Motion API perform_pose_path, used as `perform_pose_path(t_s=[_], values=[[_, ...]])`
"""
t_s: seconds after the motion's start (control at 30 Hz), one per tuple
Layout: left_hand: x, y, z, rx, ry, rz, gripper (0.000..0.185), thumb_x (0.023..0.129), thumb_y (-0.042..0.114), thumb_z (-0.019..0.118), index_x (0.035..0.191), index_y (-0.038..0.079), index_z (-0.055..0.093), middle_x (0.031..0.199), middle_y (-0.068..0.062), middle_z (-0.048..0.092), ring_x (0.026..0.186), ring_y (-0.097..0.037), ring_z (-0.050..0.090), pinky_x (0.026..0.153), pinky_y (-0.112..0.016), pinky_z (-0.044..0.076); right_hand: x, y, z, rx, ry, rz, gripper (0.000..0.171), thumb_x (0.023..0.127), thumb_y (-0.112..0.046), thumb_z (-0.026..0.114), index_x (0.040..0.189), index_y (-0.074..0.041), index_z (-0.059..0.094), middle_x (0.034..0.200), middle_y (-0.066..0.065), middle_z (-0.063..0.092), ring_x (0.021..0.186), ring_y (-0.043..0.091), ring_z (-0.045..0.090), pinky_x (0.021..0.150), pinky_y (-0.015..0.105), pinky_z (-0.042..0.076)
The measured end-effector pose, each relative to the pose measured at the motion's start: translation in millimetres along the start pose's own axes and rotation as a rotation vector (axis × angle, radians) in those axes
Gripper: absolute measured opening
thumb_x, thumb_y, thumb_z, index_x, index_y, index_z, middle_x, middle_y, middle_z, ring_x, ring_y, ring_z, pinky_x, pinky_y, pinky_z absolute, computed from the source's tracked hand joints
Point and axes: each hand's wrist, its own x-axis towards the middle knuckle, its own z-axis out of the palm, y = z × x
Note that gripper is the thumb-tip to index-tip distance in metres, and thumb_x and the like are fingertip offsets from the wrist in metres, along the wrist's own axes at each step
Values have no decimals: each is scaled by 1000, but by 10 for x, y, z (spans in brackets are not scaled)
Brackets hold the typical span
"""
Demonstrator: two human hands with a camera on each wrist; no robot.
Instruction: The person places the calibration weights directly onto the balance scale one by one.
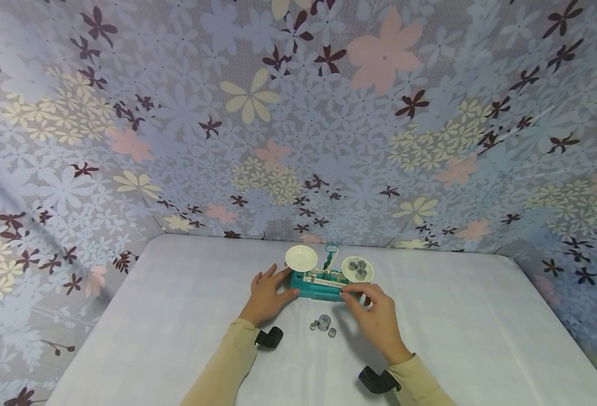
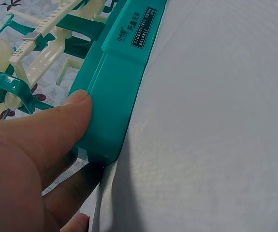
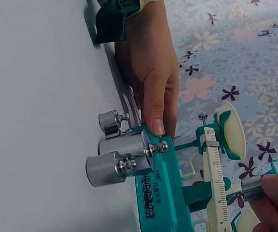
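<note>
A teal balance scale (image 1: 316, 288) stands mid-table on a white cloth. Its left pan (image 1: 301, 257) is empty and its right pan (image 1: 358, 269) holds a few metal weights. My left hand (image 1: 268, 294) rests against the left end of the teal base (image 2: 114, 96), thumb (image 2: 68, 108) pressed on it and fingers (image 3: 153, 104) straight. My right hand (image 1: 368, 303) is at the scale's front right. Its fingertips (image 3: 274, 198) pinch a small metal cylinder (image 3: 251, 187) beside the cream graduated beam (image 3: 215, 179). Loose weights (image 1: 324, 323) lie in front of the scale.
The white table (image 1: 176, 316) ends at floral cloth walls (image 1: 298, 141) behind and on both sides. In the right wrist view the loose weights (image 3: 117, 166) lie on their sides close to the base. Black wrist mounts (image 1: 270, 337) sit on both sleeves.
</note>
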Motion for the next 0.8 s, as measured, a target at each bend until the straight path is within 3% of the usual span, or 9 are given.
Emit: perform_pose_path(t_s=[0.3,0.53,0.8], values=[[-5,0,1,-5,-6,-6,62,96,39,68,147,8,52,151,-16,49,148,-38,28,120,-61,10,26,-16,6,-18,23,-3,13,86,-5,79,93,-15,79,87,-6,68,74,23,54,63,22,38],[10,-20,15,0,-4,-7,62,95,39,68,147,9,52,151,-17,48,148,-38,27,120,-61,10,47,-24,-6,-28,57,-12,14,85,-5,80,94,-17,79,94,-4,72,74,26,53,63,22,37],[5,-11,16,-8,0,-4,62,95,39,68,147,8,52,151,-17,48,148,-39,28,119,-61,10,90,-57,-15,-61,110,-52,13,84,-3,81,93,-13,79,90,-4,72,77,20,53,62,23,35]])
